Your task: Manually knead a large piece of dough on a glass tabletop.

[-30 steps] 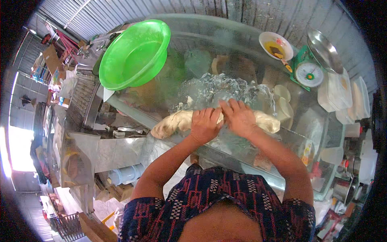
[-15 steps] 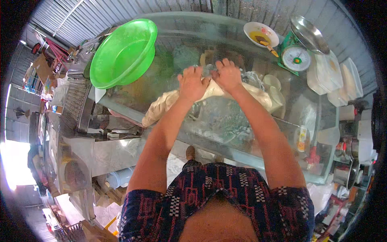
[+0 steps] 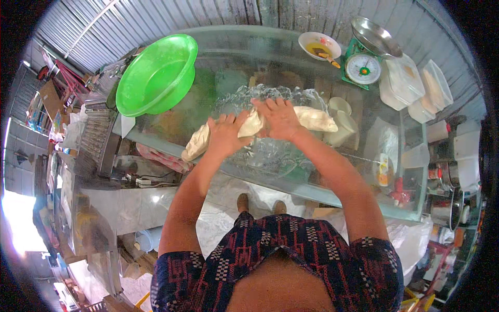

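Observation:
A long, pale roll of dough [image 3: 316, 119] lies crosswise on the wet, glassy table top [image 3: 301, 158]. My left hand [image 3: 225, 136] presses flat on its left part, fingers spread. Just right of the middle, my right hand [image 3: 281, 119] lies on the roll with its fingers stretched out and apart. Bare dough shows between the two hands and at both ends. What lies under my palms is hidden. Beyond the roll the glass has a wet, shiny smear.
A large green basin [image 3: 156, 78] stands at the far left. At the far right are a bowl of yellow liquid with a brush [image 3: 319, 46], a green dial scale with a metal pan [image 3: 363, 68], and clear plastic boxes [image 3: 401, 83]. A power strip [image 3: 150, 182] lies near the left edge.
Both hands have come nearer to me, and the left has slid left along the roll, so the gap between them is wider. The dough's right end now sits farther left in view.

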The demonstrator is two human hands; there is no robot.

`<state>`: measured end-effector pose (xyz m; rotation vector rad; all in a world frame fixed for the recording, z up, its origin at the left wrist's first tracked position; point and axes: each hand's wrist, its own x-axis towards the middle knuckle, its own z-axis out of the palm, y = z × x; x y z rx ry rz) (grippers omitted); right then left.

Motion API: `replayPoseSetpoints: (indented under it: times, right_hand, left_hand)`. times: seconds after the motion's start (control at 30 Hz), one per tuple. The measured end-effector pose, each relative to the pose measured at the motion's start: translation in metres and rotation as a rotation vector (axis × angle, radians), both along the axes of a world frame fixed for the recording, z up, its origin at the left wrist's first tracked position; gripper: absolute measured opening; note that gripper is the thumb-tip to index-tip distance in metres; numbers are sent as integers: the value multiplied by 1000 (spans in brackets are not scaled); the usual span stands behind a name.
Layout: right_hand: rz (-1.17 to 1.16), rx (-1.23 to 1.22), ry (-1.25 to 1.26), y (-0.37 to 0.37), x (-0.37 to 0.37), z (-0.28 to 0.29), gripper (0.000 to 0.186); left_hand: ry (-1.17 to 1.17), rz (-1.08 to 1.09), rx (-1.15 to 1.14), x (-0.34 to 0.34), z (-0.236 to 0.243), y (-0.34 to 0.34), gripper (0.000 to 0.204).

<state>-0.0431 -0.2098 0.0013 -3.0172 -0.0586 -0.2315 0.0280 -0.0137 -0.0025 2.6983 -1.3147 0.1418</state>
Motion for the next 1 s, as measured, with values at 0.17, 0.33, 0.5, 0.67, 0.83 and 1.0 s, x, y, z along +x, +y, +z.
replayPoseSetpoints:
  times: [0.17,0.33,0.5,0.67,0.83,1.0]
  right_hand:
    - [50,-81,-92,3,-5,-15,88]
    - [92,-11,-153,4,-1,-28,63]
    - [71,217,-159,-21,44,-36,41]
    - [-55,261,161,-31,83,-10,51]
    - [-189,280,206,-44,90,-12,47]
    - [-174,-18,-260,-28,90,-30,44]
  left_hand:
    - [-290,-102,-199,-9,-33,8,65]
    - [-216,-12,-116,-7,-35,5,59]
    - [27,11,-58,40,-28,-15,51]
    - [220,63,-67,75,-23,-29,47]
    - [83,208,-263,61,-23,-48,44]
    - [-111,143,-181,65,-36,-32,46]
